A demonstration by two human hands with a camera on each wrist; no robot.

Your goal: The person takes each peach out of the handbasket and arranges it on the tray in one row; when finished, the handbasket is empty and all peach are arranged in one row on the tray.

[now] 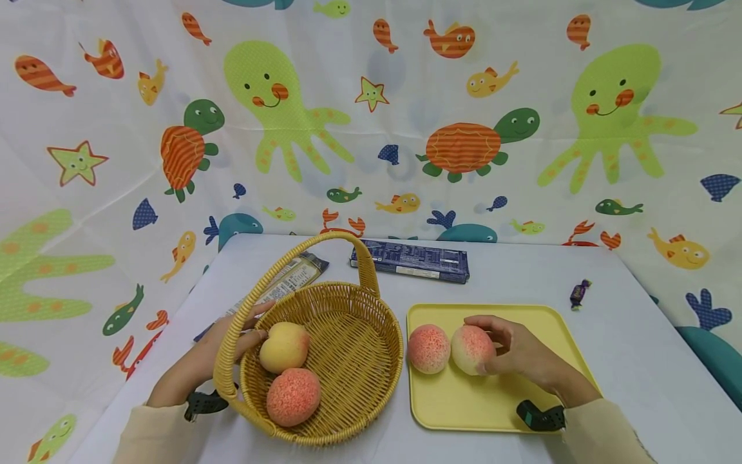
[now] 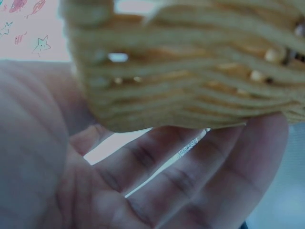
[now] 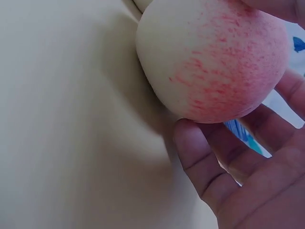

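Observation:
A pale pink-and-cream peach [image 1: 467, 351] is gripped by my right hand [image 1: 517, 349], which holds it over the yellow tray [image 1: 458, 409]. The right wrist view shows fingers and thumb round this peach [image 3: 214, 62], close to the tray surface. A pinker peach [image 1: 428, 348] lies on the tray just to its left. My left hand [image 1: 210, 349] grips the left side of the round wicker basket [image 1: 356, 374]; its fingers curl beneath the woven wall [image 2: 190, 81] in the left wrist view. Inside the basket are a yellow peach [image 1: 284, 347] and a red speckled peach [image 1: 294, 397].
Behind the basket lie a dark blue box [image 1: 414, 260] and a flat packet [image 1: 295, 277], partly hidden by the basket. A purple wrapped candy [image 1: 578, 294] lies at the back right. The tall basket handle [image 1: 272, 274] arches up beside my left hand. A sea-animal curtain [image 1: 406, 96] hangs behind the table.

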